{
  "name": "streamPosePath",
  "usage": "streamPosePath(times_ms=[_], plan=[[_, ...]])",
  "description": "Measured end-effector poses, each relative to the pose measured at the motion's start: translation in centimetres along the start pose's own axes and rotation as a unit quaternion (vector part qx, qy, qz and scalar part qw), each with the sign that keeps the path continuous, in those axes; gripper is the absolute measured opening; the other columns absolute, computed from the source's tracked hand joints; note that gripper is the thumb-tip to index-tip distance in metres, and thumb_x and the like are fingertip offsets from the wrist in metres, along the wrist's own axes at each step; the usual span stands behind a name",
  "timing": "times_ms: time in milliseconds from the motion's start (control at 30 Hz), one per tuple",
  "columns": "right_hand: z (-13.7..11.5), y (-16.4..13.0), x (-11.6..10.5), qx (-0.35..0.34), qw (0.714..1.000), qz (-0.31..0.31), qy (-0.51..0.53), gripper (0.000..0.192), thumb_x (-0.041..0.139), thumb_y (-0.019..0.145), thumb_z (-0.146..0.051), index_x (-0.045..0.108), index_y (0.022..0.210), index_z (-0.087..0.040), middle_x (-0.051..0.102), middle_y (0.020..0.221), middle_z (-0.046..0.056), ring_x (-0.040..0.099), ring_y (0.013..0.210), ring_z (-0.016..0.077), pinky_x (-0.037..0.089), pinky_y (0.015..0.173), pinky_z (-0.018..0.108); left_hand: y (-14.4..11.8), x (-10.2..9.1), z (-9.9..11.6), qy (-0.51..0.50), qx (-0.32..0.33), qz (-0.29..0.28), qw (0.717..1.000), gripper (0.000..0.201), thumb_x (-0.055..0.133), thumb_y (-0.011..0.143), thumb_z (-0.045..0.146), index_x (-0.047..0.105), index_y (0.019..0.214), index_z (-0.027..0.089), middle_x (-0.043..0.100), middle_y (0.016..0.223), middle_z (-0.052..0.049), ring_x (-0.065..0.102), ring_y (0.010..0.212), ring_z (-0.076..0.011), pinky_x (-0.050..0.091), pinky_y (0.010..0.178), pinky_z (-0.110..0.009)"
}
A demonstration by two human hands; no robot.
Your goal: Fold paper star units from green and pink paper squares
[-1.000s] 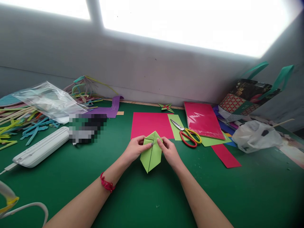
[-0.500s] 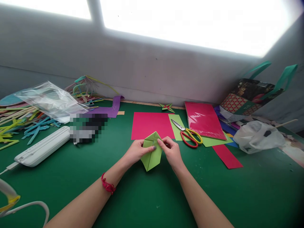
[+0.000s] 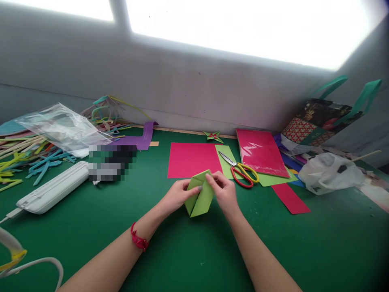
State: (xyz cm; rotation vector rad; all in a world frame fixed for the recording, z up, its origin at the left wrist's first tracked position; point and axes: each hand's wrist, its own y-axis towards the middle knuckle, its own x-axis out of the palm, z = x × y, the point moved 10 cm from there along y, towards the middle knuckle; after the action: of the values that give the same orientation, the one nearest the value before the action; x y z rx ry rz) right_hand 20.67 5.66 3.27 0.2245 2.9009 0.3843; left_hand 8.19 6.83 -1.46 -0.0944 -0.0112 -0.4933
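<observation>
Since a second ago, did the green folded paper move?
Yes. The green folded paper has turned and shifted a little right, toward the scissors; its bottom point is now tucked up. Both the left hand and right hand hold it.

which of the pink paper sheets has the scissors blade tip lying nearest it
The flat matte pink sheet behind the hands; the red-and-yellow scissors point toward its right edge, unlike the glossy wrapped pink pack.

Overexposed windows glare above; edges warped, corners darkened.
</observation>
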Motion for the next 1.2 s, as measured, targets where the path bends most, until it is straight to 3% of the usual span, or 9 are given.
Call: streamPosePath(times_ms=[167,333,467,700,767,867,1000,1133,1200], plan=[[-6.3,-3.0,-8.0,-0.233,0.918,0.312,-0.079,0.017,0.056,0.077,-0.018,0.063,0.088,-0.028,0.049,0.096,0.003,0.050,0.090,0.0185,0.043,0.074,0.032,-1.3,-2.8,4.8,-0.044,0.147,0.138,0.978,0.037,0.043,0.082,0.039,0.049,0.112,0.019,0.053,0.119,-0.009,0.047,0.110,-0.0202,0.037,0.091,-0.031],[-7.6,-3.2,-1.3,-0.333,0.890,0.119,-0.288,0.035,0.056,0.076,-0.011,0.062,0.097,-0.039,0.046,0.119,-0.001,0.041,0.112,0.0238,0.036,0.091,0.040,-0.8,-0.9,2.9,-0.131,0.050,0.042,0.989,0.041,0.034,0.084,0.045,0.048,0.105,0.013,0.065,0.087,-0.012,0.063,0.075,-0.0229,0.049,0.066,-0.036],[-6.6,-3.3,1.7,-0.356,0.884,0.034,-0.300,0.036,0.054,0.077,-0.011,0.061,0.098,-0.040,0.040,0.128,-0.004,0.035,0.118,0.0237,0.035,0.094,0.041,-0.5,-0.8,2.0,-0.121,0.029,0.039,0.992,0.029,0.049,0.078,0.042,0.052,0.082,0.013,0.065,0.072,-0.006,0.063,0.066,-0.0198,0.049,0.066,-0.034],[-3.4,-0.5,-0.7,-0.158,0.982,0.032,-0.096,0.013,0.050,0.081,-0.024,0.063,0.084,-0.025,0.058,0.104,0.005,0.050,0.102,0.0216,0.040,0.087,0.041,-1.9,-5.0,4.7,0.081,0.134,0.236,0.959,0.030,0.043,0.080,0.042,0.056,0.090,0.017,0.061,0.087,-0.006,0.057,0.083,-0.0174,0.044,0.075,-0.029],[-2.2,0.0,-0.7,-0.094,0.995,0.022,-0.039,0.013,0.050,0.080,-0.027,0.062,0.077,-0.022,0.058,0.103,0.006,0.052,0.099,0.0211,0.041,0.085,0.039,-2.1,-4.3,5.7,0.146,0.164,0.220,0.950,0.026,0.046,0.080,0.039,0.058,0.092,0.020,0.059,0.093,-0.005,0.054,0.089,-0.0172,0.041,0.078,-0.027],[-1.7,0.2,0.0,-0.062,0.998,-0.007,-0.011,0.017,0.051,0.079,-0.031,0.062,0.073,-0.021,0.057,0.104,0.007,0.051,0.101,0.0215,0.040,0.087,0.038,-1.7,-2.1,5.6,0.186,0.170,0.135,0.958,0.021,0.050,0.077,0.036,0.061,0.085,0.020,0.060,0.084,-0.003,0.054,0.081,-0.0164,0.041,0.074,-0.026],[-1.6,0.4,0.4,-0.060,0.997,-0.040,0.001,0.021,0.052,0.077,-0.039,0.064,0.087,-0.024,0.055,0.108,0.005,0.047,0.105,0.0211,0.037,0.090,0.036,-1.9,-2.3,5.5,0.182,0.188,0.146,0.954,0.017,0.052,0.077,0.033,0.062,0.074,0.019,0.059,0.072,-0.002,0.053,0.069,-0.0149,0.042,0.066,-0.025],[2.7,0.7,-1.1,0.114,0.992,-0.006,0.060,0.048,0.034,0.079,-0.056,0.064,0.083,-0.019,0.062,0.086,0.008,0.057,0.075,0.0173,0.046,0.060,0.027,-3.0,-3.9,6.6,0.191,0.259,0.208,0.924,0.014,0.053,0.077,0.028,0.066,0.079,0.023,0.062,0.083,-0.004,0.055,0.082,-0.0177,0.041,0.078,-0.029],[5.2,0.0,0.1,0.218,0.969,-0.067,0.095,0.060,0.028,0.077,-0.063,0.063,0.070,-0.015,0.062,0.067,0.009,0.056,0.057,0.0149,0.042,0.045,0.023,-3.4,-3.9,7.2,0.243,0.291,0.218,0.899,0.016,0.052,0.078,0.026,0.067,0.082,0.027,0.063,0.088,-0.003,0.054,0.088,-0.0181,0.035,0.088,-0.033]])
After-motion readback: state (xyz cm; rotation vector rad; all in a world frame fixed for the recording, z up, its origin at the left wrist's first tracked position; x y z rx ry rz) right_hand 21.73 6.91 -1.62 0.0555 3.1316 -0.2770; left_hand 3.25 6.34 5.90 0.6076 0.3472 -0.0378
